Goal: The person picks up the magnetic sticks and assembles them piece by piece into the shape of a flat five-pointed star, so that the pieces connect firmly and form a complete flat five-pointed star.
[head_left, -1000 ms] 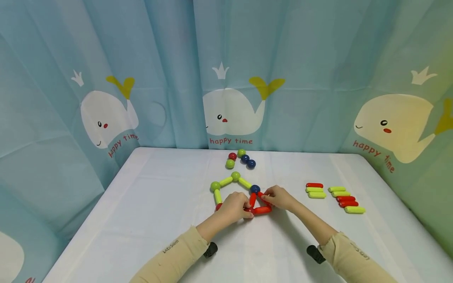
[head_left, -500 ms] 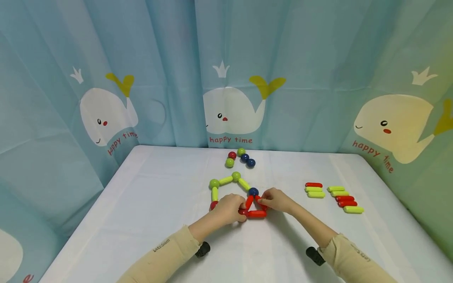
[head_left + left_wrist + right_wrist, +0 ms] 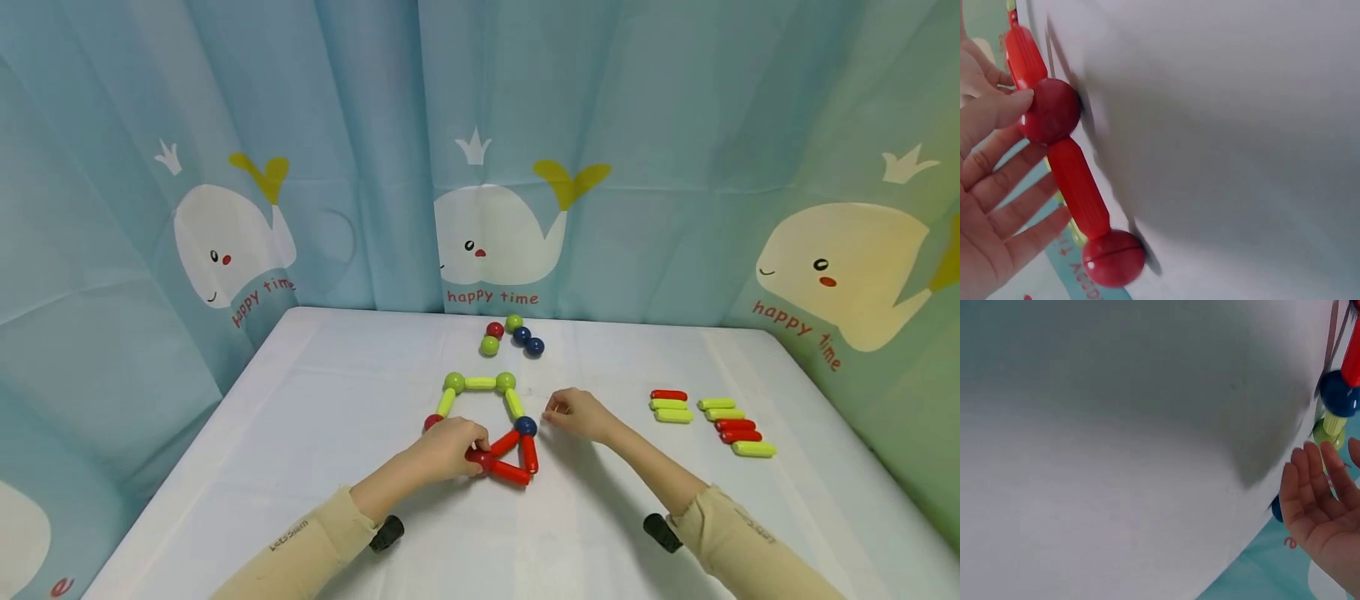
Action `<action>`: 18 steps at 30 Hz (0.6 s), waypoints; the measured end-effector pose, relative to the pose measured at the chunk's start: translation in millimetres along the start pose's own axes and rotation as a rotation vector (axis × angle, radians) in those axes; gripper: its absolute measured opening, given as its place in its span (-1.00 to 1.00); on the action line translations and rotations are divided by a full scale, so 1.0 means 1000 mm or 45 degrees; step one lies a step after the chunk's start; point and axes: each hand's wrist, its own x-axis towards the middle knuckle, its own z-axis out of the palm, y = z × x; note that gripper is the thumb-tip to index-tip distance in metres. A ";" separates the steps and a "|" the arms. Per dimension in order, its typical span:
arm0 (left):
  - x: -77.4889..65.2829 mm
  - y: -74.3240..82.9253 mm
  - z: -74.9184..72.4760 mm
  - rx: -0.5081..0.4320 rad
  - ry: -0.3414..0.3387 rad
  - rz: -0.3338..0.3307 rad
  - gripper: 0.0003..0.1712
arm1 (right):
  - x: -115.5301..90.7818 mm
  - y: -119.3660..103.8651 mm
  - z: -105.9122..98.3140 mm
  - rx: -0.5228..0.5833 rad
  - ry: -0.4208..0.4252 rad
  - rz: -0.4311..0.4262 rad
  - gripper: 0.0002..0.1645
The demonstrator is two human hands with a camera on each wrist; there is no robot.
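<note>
A flat figure of magnetic rods and balls lies on the table. My left hand (image 3: 446, 451) pinches its front red ball (image 3: 1050, 111), with the thumb on the ball in the left wrist view. A red rod (image 3: 1079, 187) joins that ball to another red ball (image 3: 1114, 257). Three red rods form a triangle beside the blue ball (image 3: 526, 426); two of them meet at the right with no ball visible there. Yellow-green rods (image 3: 480, 383) and two green balls (image 3: 454, 382) make up the far side. Apart from the figure, my right hand (image 3: 581, 414) holds nothing, fingers loosely bent near the blue ball.
Several loose balls, red, green and blue (image 3: 534, 347), lie at the table's far side. To the right are two groups of loose red and yellow-green rods (image 3: 753, 449). A whale-print curtain (image 3: 360, 167) hangs behind the white table (image 3: 315, 400).
My left hand has shifted left and nearer, turning the figure with it. My right hand has let go of the red rod and now stands apart from it.
</note>
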 end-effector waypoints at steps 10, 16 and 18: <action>-0.022 -0.026 -0.009 -0.038 -0.016 0.106 -0.80 | 0.025 -0.015 -0.005 -0.102 0.166 0.098 -0.87; -0.026 -0.035 -0.010 -0.080 -0.014 0.151 -0.78 | 0.045 -0.008 -0.007 -0.213 0.295 0.114 -0.72; -0.026 -0.036 -0.010 -0.093 -0.013 0.159 -0.78 | 0.053 -0.004 -0.007 -0.223 0.322 0.122 -0.67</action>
